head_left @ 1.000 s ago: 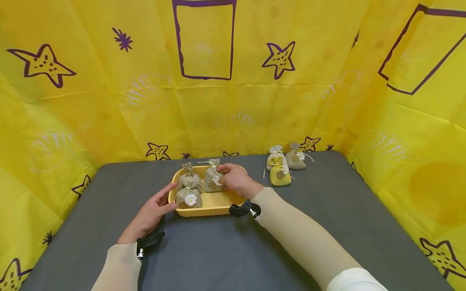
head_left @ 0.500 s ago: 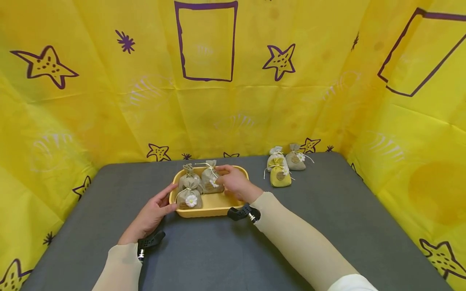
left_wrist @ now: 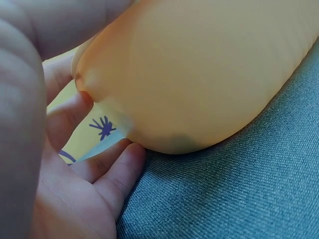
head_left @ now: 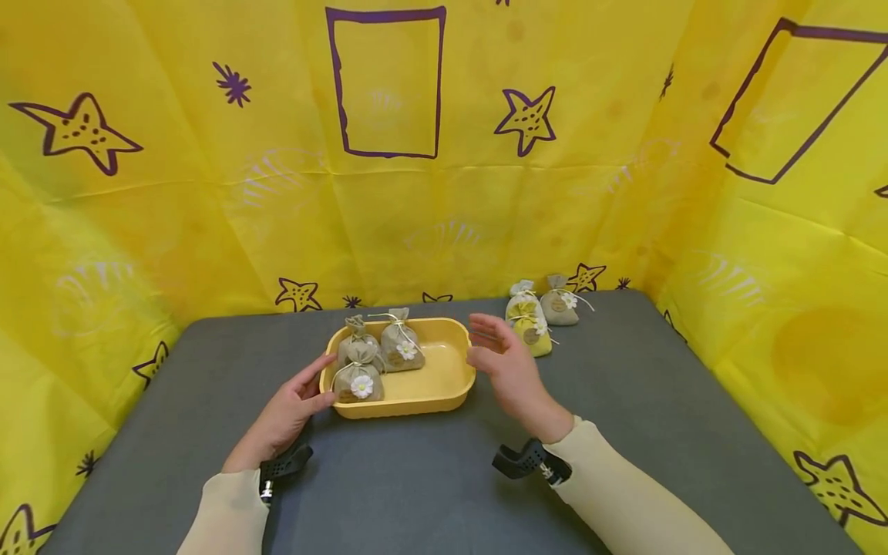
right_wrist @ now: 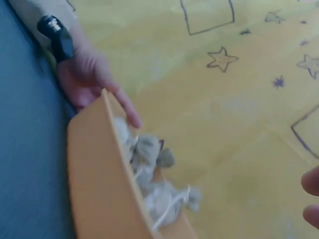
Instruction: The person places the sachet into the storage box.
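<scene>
A yellow oval tray (head_left: 447, 378) lies on the dark grey cloth. My left hand (head_left: 286, 412) holds its left end, thumb at the near corner and fingers along the outer wall; the left wrist view shows fingertips against the tray's side (left_wrist: 199, 74). Inside stand three grey-beige drawstring sachets: one with a white flower (head_left: 361, 383) at front left, one behind it (head_left: 355, 339), and another with a flower (head_left: 402, 347) to their right. My right hand (head_left: 512, 374) hovers beyond the tray's right end with loosely bent fingers, holding nothing.
Three more sachets sit at the table's back right: a yellow one (head_left: 533, 338) in front, a whitish one (head_left: 520, 297) behind it, and a grey-beige one (head_left: 557, 308) to the right. Yellow printed fabric (head_left: 388, 223) walls in the back and sides.
My right hand has let go of the third sachet, after shifting it slightly left in the tray, and has drawn back to the right. My left hand stays at the tray's end.
</scene>
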{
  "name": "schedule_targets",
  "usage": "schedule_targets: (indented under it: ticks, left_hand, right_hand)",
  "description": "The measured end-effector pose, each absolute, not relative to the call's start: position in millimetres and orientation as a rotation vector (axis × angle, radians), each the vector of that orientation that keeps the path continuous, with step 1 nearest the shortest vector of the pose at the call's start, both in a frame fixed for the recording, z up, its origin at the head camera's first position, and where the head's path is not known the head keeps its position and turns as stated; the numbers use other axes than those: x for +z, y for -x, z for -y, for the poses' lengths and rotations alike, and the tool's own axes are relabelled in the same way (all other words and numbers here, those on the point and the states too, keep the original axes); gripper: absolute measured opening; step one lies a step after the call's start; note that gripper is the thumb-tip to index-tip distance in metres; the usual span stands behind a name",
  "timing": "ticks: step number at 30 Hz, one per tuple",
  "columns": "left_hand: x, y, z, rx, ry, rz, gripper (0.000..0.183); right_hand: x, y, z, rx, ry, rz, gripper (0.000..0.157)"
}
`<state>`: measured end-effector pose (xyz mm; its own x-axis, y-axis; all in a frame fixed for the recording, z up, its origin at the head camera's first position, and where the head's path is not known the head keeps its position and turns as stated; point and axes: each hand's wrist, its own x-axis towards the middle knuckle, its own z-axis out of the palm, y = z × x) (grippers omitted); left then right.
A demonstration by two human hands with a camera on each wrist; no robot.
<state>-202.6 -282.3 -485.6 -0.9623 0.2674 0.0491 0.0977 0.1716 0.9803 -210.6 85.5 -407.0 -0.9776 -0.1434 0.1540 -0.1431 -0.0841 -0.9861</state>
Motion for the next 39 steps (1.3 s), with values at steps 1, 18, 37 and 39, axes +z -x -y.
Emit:
schedule_targets:
  ticks: [1, 18, 37, 39]
  left_hand:
    - [-485.6, 202.7, 282.1, 1.907, -0.36, -2.295, 0.067]
    - [-482.6, 201.1, 282.0, 1.889, -0.352, -2.307, 0.067]
    - [-484.1, 202.7, 281.9, 1.901, -0.358, -2.296, 0.068]
    - [-483.9, 202.2, 282.0, 1.903, -0.358, -2.295, 0.067]
  right_hand:
    - [-409.3, 208.3, -93.8, -2.324, 0.299, -2.066, 0.053]
    - [-458.0, 189.6, -203.5, -2.38, -0.001, -1.871, 0.051]
    - [-488.0, 262.3, -281.0, -2.305, 0.379, -1.632, 0.062]
    - [-487.7, 269.7, -281.9, -2.295, 0.379, -1.632, 0.063]
